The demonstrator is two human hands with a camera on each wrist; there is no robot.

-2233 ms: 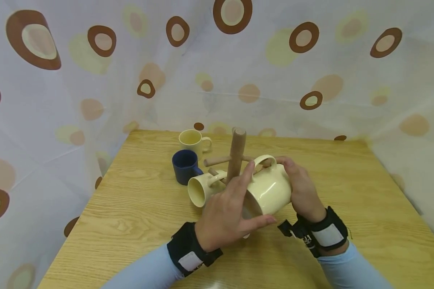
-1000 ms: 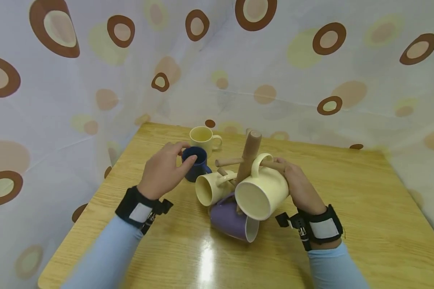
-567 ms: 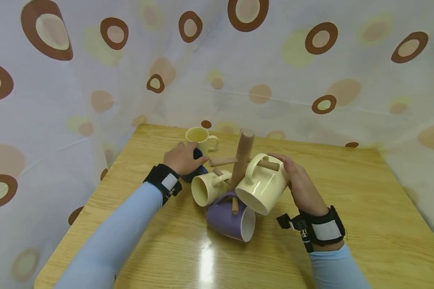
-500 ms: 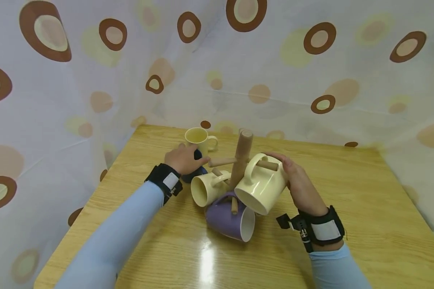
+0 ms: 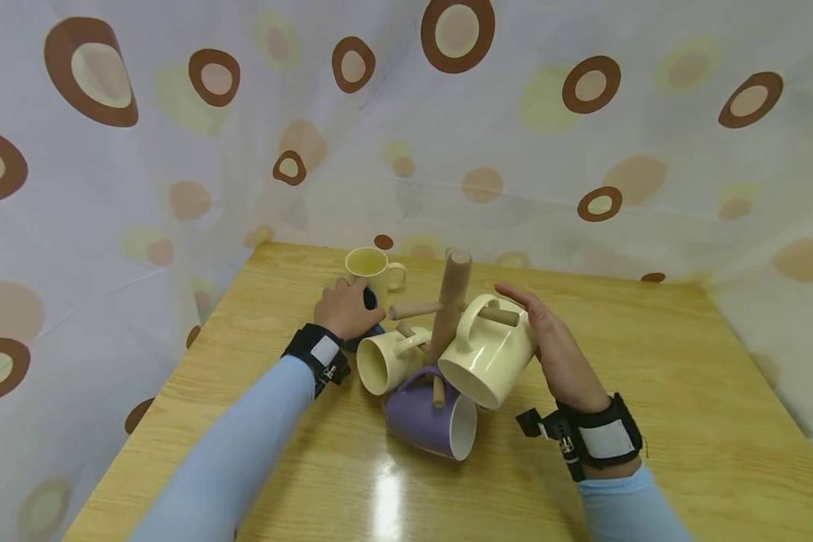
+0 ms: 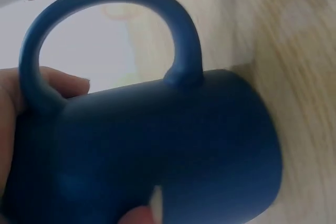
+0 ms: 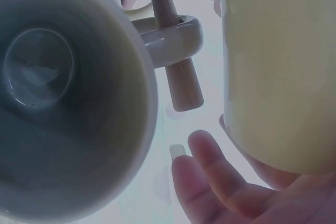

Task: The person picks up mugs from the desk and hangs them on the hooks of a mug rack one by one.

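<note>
My left hand (image 5: 345, 310) grips a blue mug (image 5: 366, 334) at the back left, largely covering it in the head view. The left wrist view shows that mug's body (image 6: 157, 124) with thumb and fingertips around it; I cannot tell whether its base touches the table. My right hand (image 5: 557, 342), fingers fairly straight, lies against the base end of a cream mug (image 5: 491, 352). This mug hangs tilted by its handle on a peg of the wooden mug tree (image 5: 452, 301). Below hang another cream mug (image 5: 386, 361) and a purple mug (image 5: 423, 415).
A pale yellow mug (image 5: 369, 265) stands upright behind the blue one. Left of the trunk, a bare peg (image 5: 413, 310) sticks out. In the right wrist view, a grey-looking mug (image 7: 73, 103) hangs close to the right fingers. Patterned cloth (image 5: 481, 135) surrounds the wooden table (image 5: 684, 391).
My left hand left the cream mug, reached to the back left and took hold of the blue mug. The cream mug's handle now sits over a peg; the right hand stays beside it.
</note>
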